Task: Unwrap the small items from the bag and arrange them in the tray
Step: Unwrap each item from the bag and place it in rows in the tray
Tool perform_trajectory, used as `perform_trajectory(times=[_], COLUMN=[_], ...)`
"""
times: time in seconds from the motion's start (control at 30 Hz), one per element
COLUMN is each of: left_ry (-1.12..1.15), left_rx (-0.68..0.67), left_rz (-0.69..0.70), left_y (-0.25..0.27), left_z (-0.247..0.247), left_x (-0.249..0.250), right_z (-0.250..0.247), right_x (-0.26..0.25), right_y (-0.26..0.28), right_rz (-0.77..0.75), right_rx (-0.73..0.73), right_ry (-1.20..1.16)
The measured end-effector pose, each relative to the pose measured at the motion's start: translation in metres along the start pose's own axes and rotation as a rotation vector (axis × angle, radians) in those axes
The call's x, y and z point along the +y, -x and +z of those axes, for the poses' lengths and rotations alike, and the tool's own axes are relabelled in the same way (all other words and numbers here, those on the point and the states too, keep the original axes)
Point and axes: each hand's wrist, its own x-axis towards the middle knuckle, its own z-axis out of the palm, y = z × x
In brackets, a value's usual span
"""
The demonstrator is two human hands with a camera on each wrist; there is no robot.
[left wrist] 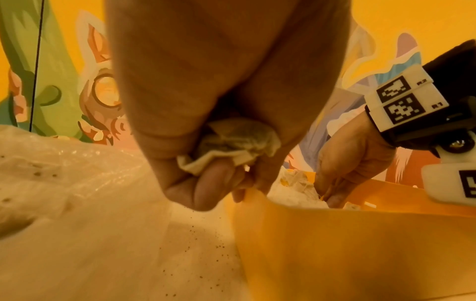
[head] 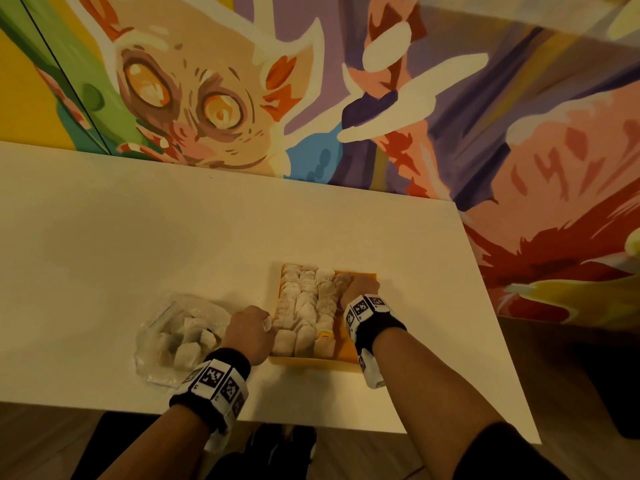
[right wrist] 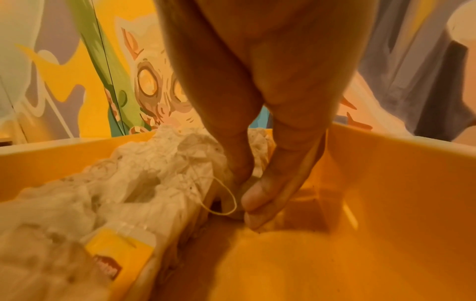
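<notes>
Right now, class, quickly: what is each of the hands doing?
Left hand: closed round a crumpled tea bag.
Right hand: pinching a tea bag inside the tray.

A white table (head: 138,237) stands against a colourful mural (head: 450,116) of a wide-eyed creature; the floor (head: 571,375) looks wooden, dimly lit.

right fingers (head: 349,284) hidden behind hand (head: 360,289)
</notes>
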Motion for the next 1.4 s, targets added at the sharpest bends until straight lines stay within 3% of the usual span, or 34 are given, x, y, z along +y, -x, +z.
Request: perform_trajectory(times=[0.17,0.23,0.33,0.43,0.57,0.77,1.0,1.13,1.4], left_ry=[0.235,0.420,0.886,1.093,1.082,0.974,1.000,1.028,0.788], left_rx=[0.109,0.108,-0.031,-0.182,-0.285,-0.242,-0.127,-0.151,0.214], left_rz=[-0.015,-0.035,-0.113,-0.111,-0.025,0.100,0.005,0.021,0.113], left_y=[0.011,0.015,0.021,0.028,0.029,0.037,0.034,0.034,0.028], left_z=[-0.013,-0.021,-0.029,-0.036,-0.035,-0.036,-0.028,-0.023,-0.031], left_x=[0.007,0.013,0.022,0.029,0.030,0.040,0.041,0.046,0.054], right_z=[-0.018,-0.025,-0.023,-0.013,-0.004,0.000,0.000,0.004,0.012], right_x=[-0.001,-0.002,-0.002,-0.007,-0.012,-0.002,0.011,0.013,0.018], right_y=[0.020,0.028,0.047,0.070,0.096,0.103,0.108,0.112,0.105], right_rz=[-0.053,-0.099,-0.263,-0.361,-0.423,-0.402,-0.293,-0.285,-0.252], right_rx=[0.058,0.084,0.151,0.045,-0.126,-0.126,-0.068,-0.056,-0.113], right_ry=[0.136,-0.016,-0.327,-0.607,-0.744,-0.860,-1.199,-1.322,-1.374])
